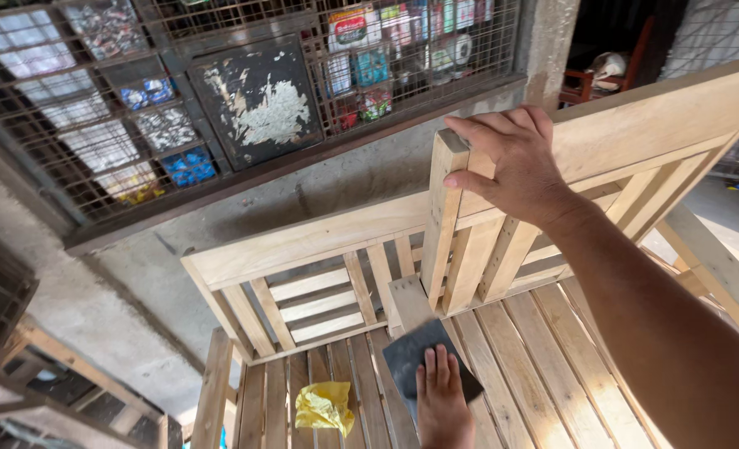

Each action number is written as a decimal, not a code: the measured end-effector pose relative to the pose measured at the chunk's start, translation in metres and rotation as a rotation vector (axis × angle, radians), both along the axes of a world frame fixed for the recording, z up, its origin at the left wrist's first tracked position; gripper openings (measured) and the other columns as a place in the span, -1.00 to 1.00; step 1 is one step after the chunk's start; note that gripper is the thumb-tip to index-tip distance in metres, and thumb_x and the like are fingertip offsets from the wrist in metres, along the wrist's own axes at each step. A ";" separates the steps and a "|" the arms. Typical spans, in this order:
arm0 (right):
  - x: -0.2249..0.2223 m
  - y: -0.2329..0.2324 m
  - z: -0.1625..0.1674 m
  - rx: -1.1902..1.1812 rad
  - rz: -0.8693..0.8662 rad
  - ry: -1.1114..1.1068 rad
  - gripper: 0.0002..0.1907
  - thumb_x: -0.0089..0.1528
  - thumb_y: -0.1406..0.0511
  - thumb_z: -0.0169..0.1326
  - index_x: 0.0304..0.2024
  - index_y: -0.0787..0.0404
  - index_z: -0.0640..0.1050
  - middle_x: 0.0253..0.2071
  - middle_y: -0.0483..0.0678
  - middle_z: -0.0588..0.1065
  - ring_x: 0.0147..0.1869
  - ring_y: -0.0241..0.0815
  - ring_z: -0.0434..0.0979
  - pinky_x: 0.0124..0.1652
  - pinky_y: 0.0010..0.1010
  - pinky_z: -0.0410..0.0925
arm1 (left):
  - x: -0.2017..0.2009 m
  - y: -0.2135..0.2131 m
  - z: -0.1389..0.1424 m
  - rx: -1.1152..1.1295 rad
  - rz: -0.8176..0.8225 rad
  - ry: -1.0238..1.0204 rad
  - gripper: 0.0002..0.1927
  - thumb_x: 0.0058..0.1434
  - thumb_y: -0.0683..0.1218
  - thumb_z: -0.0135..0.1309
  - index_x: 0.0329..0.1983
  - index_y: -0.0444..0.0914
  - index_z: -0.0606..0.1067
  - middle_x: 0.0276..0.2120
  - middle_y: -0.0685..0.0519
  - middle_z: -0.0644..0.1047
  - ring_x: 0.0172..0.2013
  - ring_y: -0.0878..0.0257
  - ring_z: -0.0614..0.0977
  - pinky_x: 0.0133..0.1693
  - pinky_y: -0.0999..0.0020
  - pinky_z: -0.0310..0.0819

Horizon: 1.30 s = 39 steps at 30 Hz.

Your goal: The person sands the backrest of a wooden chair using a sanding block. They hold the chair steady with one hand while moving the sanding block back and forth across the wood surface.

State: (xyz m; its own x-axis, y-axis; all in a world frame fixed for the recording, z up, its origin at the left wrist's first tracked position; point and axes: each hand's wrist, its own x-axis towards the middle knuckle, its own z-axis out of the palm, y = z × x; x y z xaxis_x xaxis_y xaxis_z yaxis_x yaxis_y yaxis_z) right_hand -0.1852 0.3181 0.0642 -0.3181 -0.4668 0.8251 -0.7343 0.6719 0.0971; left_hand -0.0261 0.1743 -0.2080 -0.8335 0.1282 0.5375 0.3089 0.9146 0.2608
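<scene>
So the right hand (pixel 515 162) is draped over the top of an upright post (pixel 443 224) on a bare wood bench (pixel 552 366), fingers spread loosely and wrapped over the post's end, thumb pressed on its front face, more a steadying grip than a tight fist. The left hand (pixel 443 397) is down low, lying flat with fingers straight on a dark sheet of sandpaper (pixel 423 357), pressing it against the seat slats right where the post's foot meets the seat. The sandpaper sits just in front of a short wood block at the post base, one corner poking out past the fingers. Left of that hand there's a crumpled yellow rag (pixel 324 407) on the slats, near but not touching. The slatted backrest (pixel 303 291) runs behind everything, and its rails and the post crowd that corner pretty tight, so the sandpaper is boxed in on the far side. Behind the bench is a rough concrete wall (pixel 137 283) with a wire mesh window (pixel 220 91) above it, small packets hanging behind the mesh. A red chair (pixel 590 79) shows through a doorway top right.
</scene>
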 end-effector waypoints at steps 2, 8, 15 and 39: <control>-0.008 0.011 0.003 0.025 0.055 -0.065 -0.33 0.33 -0.11 0.10 0.41 0.01 0.47 0.23 -0.10 0.49 0.23 -0.07 0.33 0.37 -0.13 0.02 | -0.016 0.001 0.010 0.010 0.099 -0.118 -0.29 0.13 -0.27 -0.10 0.41 -0.49 0.15 0.48 -0.29 0.05 0.48 -0.20 0.01 0.39 -0.12 -0.18; -0.022 0.045 0.000 0.005 -0.043 -0.004 -0.43 0.41 -0.13 0.00 0.33 -0.02 0.54 0.23 -0.16 0.48 0.26 -0.06 0.29 0.36 -0.09 -0.02 | -0.062 0.012 0.041 0.494 0.378 0.013 -0.34 0.16 -0.27 -0.05 0.40 -0.38 0.25 0.46 -0.25 0.16 0.47 -0.13 0.08 0.40 -0.04 -0.14; -0.033 0.044 -0.009 -0.018 -0.006 0.049 -0.49 0.50 -0.12 -0.02 0.30 0.01 0.54 0.28 -0.16 0.47 0.35 -0.03 0.27 0.39 -0.05 -0.04 | -0.107 0.056 0.119 1.524 0.163 0.095 -0.39 0.30 -0.23 -0.18 0.45 -0.10 0.33 0.28 -0.17 0.50 0.25 -0.05 0.55 0.31 0.04 0.37; -0.023 0.043 0.001 0.007 -0.010 0.118 -0.46 0.40 -0.05 0.01 0.34 0.01 0.52 0.09 -0.19 0.53 0.16 -0.08 0.35 0.26 -0.08 0.06 | -0.131 0.117 0.138 1.590 -0.010 0.613 -0.26 0.24 -0.33 -0.30 0.53 -0.12 0.08 0.57 0.02 -0.20 0.53 0.06 -0.20 0.45 -0.01 -0.09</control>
State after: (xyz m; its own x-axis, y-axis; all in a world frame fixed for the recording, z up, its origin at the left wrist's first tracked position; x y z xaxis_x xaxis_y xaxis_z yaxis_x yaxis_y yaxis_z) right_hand -0.2083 0.3607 0.0657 -0.2233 -0.4702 0.8538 -0.7107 0.6780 0.1876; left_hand -0.1576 0.2910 -0.0700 -0.4737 -0.8085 0.3492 0.7081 -0.1139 0.6969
